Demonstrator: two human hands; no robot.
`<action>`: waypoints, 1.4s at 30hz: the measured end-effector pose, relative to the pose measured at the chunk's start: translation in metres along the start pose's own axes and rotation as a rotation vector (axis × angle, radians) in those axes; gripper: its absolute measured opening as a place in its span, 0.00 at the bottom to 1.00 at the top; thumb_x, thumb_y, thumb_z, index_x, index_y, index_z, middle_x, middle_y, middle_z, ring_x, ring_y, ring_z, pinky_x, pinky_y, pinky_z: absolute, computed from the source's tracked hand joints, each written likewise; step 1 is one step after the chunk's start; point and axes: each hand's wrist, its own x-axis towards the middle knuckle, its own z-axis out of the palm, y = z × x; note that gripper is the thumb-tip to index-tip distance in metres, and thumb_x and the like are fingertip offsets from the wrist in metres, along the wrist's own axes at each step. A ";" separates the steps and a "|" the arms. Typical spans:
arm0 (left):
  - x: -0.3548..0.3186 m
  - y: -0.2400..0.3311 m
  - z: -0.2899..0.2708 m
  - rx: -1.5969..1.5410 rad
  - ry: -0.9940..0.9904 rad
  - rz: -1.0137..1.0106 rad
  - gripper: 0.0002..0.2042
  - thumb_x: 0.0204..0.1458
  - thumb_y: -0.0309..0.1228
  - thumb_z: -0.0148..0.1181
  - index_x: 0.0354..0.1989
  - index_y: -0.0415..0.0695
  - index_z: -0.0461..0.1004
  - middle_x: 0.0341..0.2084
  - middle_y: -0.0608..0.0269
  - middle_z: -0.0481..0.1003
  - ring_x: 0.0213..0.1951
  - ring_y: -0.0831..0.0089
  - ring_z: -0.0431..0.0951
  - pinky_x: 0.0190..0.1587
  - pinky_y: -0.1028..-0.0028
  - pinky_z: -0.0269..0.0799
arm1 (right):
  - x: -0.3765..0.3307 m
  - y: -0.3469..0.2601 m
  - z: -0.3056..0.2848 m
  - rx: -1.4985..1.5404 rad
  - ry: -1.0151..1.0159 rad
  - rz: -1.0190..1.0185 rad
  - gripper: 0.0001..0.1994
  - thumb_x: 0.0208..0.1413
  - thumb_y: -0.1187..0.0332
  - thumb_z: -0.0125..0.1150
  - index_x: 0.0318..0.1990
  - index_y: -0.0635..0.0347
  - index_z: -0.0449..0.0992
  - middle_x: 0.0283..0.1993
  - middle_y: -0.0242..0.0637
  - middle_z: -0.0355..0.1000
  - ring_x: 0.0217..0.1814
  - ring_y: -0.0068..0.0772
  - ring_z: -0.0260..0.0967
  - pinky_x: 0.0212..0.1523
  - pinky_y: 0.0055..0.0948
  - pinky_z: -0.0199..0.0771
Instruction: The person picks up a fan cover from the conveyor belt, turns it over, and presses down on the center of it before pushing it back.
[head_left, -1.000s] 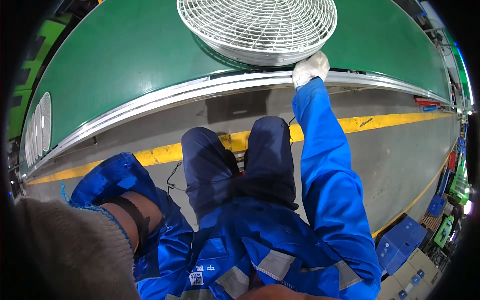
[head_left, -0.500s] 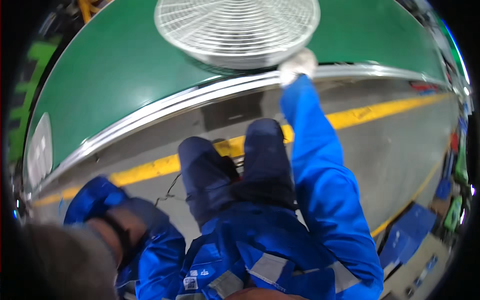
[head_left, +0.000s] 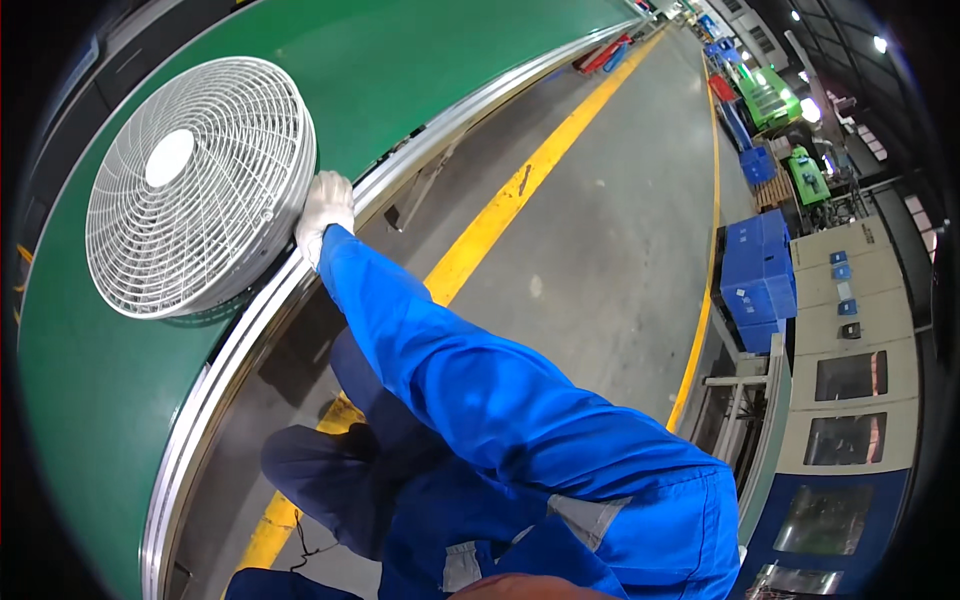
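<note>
My right hand (head_left: 327, 202), in a white glove, is at the near side rim of a round white fan (head_left: 255, 235). Its fingers are bent and close together against that rim, with their tips partly hidden. The fan lies on a green conveyor belt (head_left: 400, 60), its wire grille and plain white centre disc facing up. My right arm in a blue sleeve (head_left: 480, 370) reaches across to it from the lower right. Nowhere in the picture does my left hand show.
A metal rail (head_left: 185, 430) edges the belt on my side. Beyond it runs a grey floor with a yellow line (head_left: 520, 185). Blue crates (head_left: 757, 265) stand on the right beside a large beige and blue machine (head_left: 850, 330). My bent legs (head_left: 325, 480) are beside the belt.
The view has swung to the right, so the fan now appears at the left. My right hand stays at the fan's rim. The blurred shapes at the lower left have gone out of view.
</note>
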 end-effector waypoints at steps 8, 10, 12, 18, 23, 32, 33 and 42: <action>-0.038 -0.032 0.005 -0.005 -0.062 -0.044 0.24 0.68 0.43 0.53 0.63 0.37 0.68 0.51 0.55 0.77 0.49 0.67 0.77 0.50 0.69 0.74 | 0.004 0.010 0.011 -0.008 0.033 -0.006 0.32 0.40 0.77 0.60 0.59 0.74 0.67 0.63 0.56 0.62 0.72 0.59 0.53 0.77 0.47 0.46; -0.047 -0.041 0.000 -0.005 -0.101 -0.051 0.24 0.68 0.43 0.53 0.63 0.37 0.69 0.50 0.55 0.77 0.49 0.67 0.77 0.50 0.69 0.74 | 0.006 0.009 0.014 0.005 0.056 -0.015 0.30 0.41 0.78 0.59 0.58 0.73 0.67 0.62 0.55 0.63 0.72 0.60 0.54 0.76 0.48 0.48; -0.053 -0.053 -0.008 0.001 -0.148 -0.049 0.24 0.68 0.44 0.52 0.63 0.37 0.69 0.50 0.56 0.77 0.48 0.67 0.77 0.50 0.69 0.74 | 0.004 0.003 0.014 0.025 0.041 -0.015 0.30 0.42 0.78 0.58 0.58 0.73 0.67 0.62 0.55 0.63 0.72 0.60 0.54 0.76 0.49 0.49; -0.072 -0.070 -0.014 0.001 -0.239 -0.078 0.25 0.69 0.45 0.51 0.63 0.37 0.69 0.50 0.57 0.77 0.48 0.68 0.78 0.49 0.70 0.75 | 0.002 0.007 0.014 0.007 0.166 -0.059 0.27 0.45 0.78 0.56 0.58 0.72 0.69 0.60 0.56 0.65 0.69 0.61 0.58 0.74 0.49 0.54; -0.088 -0.081 -0.012 -0.011 -0.313 -0.098 0.25 0.69 0.46 0.50 0.63 0.38 0.69 0.49 0.57 0.78 0.47 0.69 0.78 0.48 0.70 0.75 | 0.003 0.003 0.006 0.026 -0.014 0.051 0.29 0.47 0.76 0.54 0.61 0.72 0.66 0.66 0.54 0.62 0.76 0.58 0.51 0.79 0.52 0.44; -0.106 -0.094 -0.031 -0.043 -0.534 -0.133 0.26 0.69 0.48 0.48 0.63 0.38 0.69 0.48 0.59 0.78 0.47 0.69 0.78 0.47 0.71 0.75 | 0.003 -0.005 0.007 0.052 0.000 0.077 0.27 0.47 0.77 0.53 0.59 0.72 0.68 0.63 0.55 0.63 0.74 0.59 0.54 0.78 0.50 0.48; -0.112 -0.089 -0.030 -0.056 -0.553 -0.150 0.26 0.69 0.49 0.48 0.63 0.38 0.69 0.48 0.59 0.78 0.47 0.70 0.78 0.47 0.71 0.75 | 0.003 0.003 0.012 0.020 0.082 0.050 0.27 0.45 0.78 0.54 0.57 0.73 0.68 0.61 0.56 0.65 0.71 0.60 0.56 0.77 0.50 0.50; -0.128 -0.091 -0.053 -0.017 -0.716 -0.206 0.28 0.70 0.51 0.46 0.64 0.38 0.70 0.48 0.60 0.79 0.46 0.70 0.79 0.46 0.72 0.76 | -0.003 0.004 0.010 -0.035 0.063 0.020 0.24 0.50 0.77 0.51 0.58 0.71 0.70 0.64 0.53 0.63 0.74 0.56 0.54 0.78 0.50 0.47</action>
